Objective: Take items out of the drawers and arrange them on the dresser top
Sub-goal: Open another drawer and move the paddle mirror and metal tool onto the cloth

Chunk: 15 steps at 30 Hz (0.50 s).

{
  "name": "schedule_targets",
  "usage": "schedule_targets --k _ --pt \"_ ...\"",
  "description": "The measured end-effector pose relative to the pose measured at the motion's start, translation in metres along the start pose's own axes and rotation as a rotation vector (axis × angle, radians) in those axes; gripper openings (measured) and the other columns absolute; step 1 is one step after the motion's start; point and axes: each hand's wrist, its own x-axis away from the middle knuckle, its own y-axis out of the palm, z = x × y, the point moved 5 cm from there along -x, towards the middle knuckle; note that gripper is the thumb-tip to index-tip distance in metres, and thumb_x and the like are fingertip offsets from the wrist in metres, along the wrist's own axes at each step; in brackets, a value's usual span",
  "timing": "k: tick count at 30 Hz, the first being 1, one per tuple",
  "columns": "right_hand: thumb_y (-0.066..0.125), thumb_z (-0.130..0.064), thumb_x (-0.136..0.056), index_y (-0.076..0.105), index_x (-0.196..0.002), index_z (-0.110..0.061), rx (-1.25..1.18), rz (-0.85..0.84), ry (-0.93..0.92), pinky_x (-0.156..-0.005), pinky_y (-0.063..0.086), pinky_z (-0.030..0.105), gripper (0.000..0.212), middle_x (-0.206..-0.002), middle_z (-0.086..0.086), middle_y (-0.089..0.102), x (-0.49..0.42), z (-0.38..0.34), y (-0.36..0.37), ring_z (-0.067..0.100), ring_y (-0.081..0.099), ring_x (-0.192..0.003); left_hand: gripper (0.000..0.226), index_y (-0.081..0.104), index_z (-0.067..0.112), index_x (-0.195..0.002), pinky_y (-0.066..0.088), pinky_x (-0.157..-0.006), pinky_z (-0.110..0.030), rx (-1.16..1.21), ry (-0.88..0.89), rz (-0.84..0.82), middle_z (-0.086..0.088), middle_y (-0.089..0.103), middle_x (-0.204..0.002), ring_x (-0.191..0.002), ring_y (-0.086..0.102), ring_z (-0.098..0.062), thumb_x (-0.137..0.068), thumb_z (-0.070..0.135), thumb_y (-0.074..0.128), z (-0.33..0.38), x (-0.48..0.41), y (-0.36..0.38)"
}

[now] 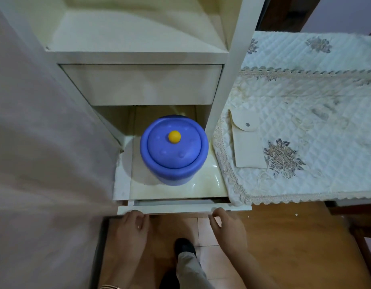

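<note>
Drawers come first: one shallow white drawer (pixel 176 207) sits just below the dresser top, barely pulled toward me, its inside too narrow a slit to see into. My left hand (pixel 131 228) hooks its fingers over the near edge at the left end, and my right hand (pixel 226 226) does the same at the right end; both are curled around the drawer front, pinching it, holding nothing else. A second, deeper drawer front (pixel 140 84) stands farther away, above the surface, closed.

On the glossy cream dresser top (pixel 203 184) stands one round blue plastic pot (pixel 174 149) with a domed lid and one yellow ball knob (pixel 174 136), near the middle. To the right lies one quilted cream cloth (pixel 305 126) with grey flower prints, and on it one cream snap-flap pouch (pixel 248 140).

Risks, as I judge them: pulling unevenly with two hands could jam the drawer askew; a hard tug could shake the surface and shift the pot. The cloth's lace edge hangs close to the drawer's right end and could snag.
</note>
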Motion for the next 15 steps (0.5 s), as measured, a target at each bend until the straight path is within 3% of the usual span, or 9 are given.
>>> schedule_targets --k 3,5,8,10,13,15 --pt "0.084 -0.018 -0.057 0.064 -0.077 -0.021 -0.044 -0.005 -0.077 -0.064 0.051 0.021 0.028 -0.069 -0.008 0.071 -0.007 0.003 0.000 0.009 0.059 -0.073 0.001 0.070 0.009 -0.076 0.040 -0.080 -0.024 0.005 0.044 0.036 -0.012 0.071 -0.084 -0.082 0.066 -0.027 -0.076 0.008 0.070 0.008 -0.007 0.001" --pt "0.073 -0.024 -0.063 0.063 -0.086 -0.023 -0.037 -0.050 -0.104 -0.072 0.052 0.025 0.025 -0.078 -0.011 0.071 -0.011 0.005 0.001 0.005 0.063 -0.080 0.015 0.072 0.010 -0.086 0.040 -0.084 -0.021 0.009 0.025 -0.007 -0.012 0.071 -0.094 -0.089 0.066 -0.029 -0.075 0.017 0.064 0.009 -0.010 0.002" --pt "0.063 -0.030 -0.068 0.062 -0.101 -0.023 -0.002 -0.142 -0.134 -0.081 0.052 0.033 0.033 -0.093 -0.010 0.071 -0.010 0.008 0.001 0.012 0.068 -0.090 0.042 0.068 0.012 -0.105 0.045 -0.092 -0.030 -0.045 0.063 -0.096 -0.011 0.065 -0.113 -0.105 0.062 -0.027 -0.074 0.034 0.050 0.006 -0.006 0.003" --pt "0.062 -0.029 -0.071 0.059 -0.113 -0.021 0.036 -0.172 -0.154 -0.086 0.051 0.036 0.043 -0.108 -0.004 0.069 -0.004 0.010 -0.003 0.017 0.065 -0.103 0.044 0.058 0.010 -0.121 0.038 -0.099 -0.030 -0.058 0.072 -0.185 -0.012 0.055 -0.127 -0.119 0.052 -0.028 -0.079 0.024 0.060 0.001 -0.001 0.005" --pt "0.054 -0.022 -0.086 0.045 -0.133 -0.019 -0.071 -0.291 -0.006 -0.100 0.040 0.035 0.048 -0.136 0.001 0.050 0.009 0.015 -0.013 0.021 0.048 -0.124 0.052 0.045 0.007 -0.132 0.030 -0.105 -0.027 -0.001 0.089 -0.285 -0.012 0.045 -0.139 -0.129 0.042 -0.026 -0.083 0.011 0.062 0.001 0.007 0.007" --pt "0.048 -0.023 -0.091 0.045 -0.132 -0.017 -0.164 -0.376 0.127 -0.098 0.041 0.032 0.042 -0.134 0.004 0.053 0.026 0.019 -0.017 0.020 0.051 -0.120 0.044 0.049 0.006 -0.129 0.036 -0.104 -0.031 0.054 0.075 -0.365 -0.013 0.052 -0.134 -0.124 0.049 -0.025 -0.086 0.012 0.058 0.002 0.014 0.007"
